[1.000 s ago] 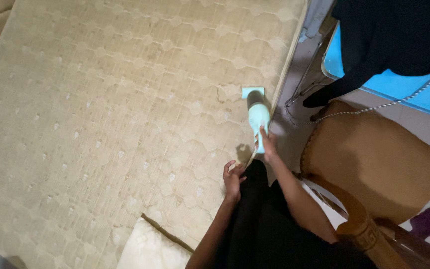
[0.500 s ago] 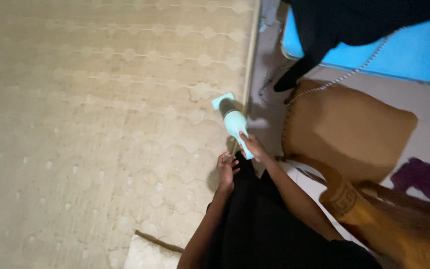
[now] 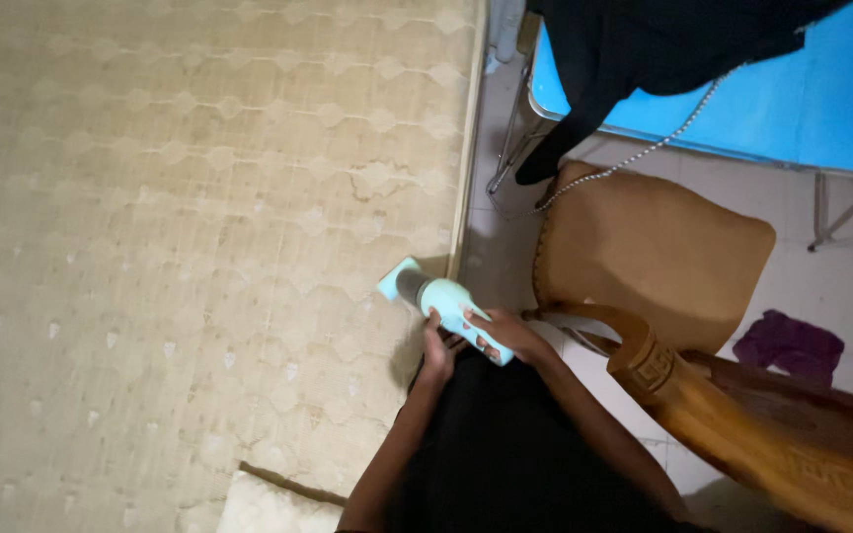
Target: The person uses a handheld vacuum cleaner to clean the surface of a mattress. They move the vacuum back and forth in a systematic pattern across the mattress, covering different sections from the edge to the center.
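Bare quilted mattress (image 3: 199, 247) in a pale beige colour fills the left and middle of the view, and its piped edge runs down beside a narrow strip of floor. On this mattress, close to that edge, a small mint-green handheld vacuum (image 3: 443, 301) is seen, with its flat nozzle pressed on the fabric. Compared with one second ago, the vacuum has been drawn back along the edge toward the person's body and turned, so that the nozzle now points to the left and away from the edge instead of straight forward. The right hand (image 3: 505, 334) is clenched around the handle of the vacuum, as it was before. The left hand (image 3: 436, 353), which was lying loosely on the mattress earlier, has been brought up to the body of the vacuum and now touches it from below; whether it really grasps it cannot be told. From this it is judged that one stroke by the edge is finished and the tool is being steadied with both hands for a new direction. To the right a wooden chair (image 3: 663, 266) with a tan seat is standing, behind it a blue surface (image 3: 802, 109) with dark cloth over it, and a purple cloth (image 3: 790, 345) is lying on the floor. A pale pillow corner (image 3: 269, 503) shows at the bottom.
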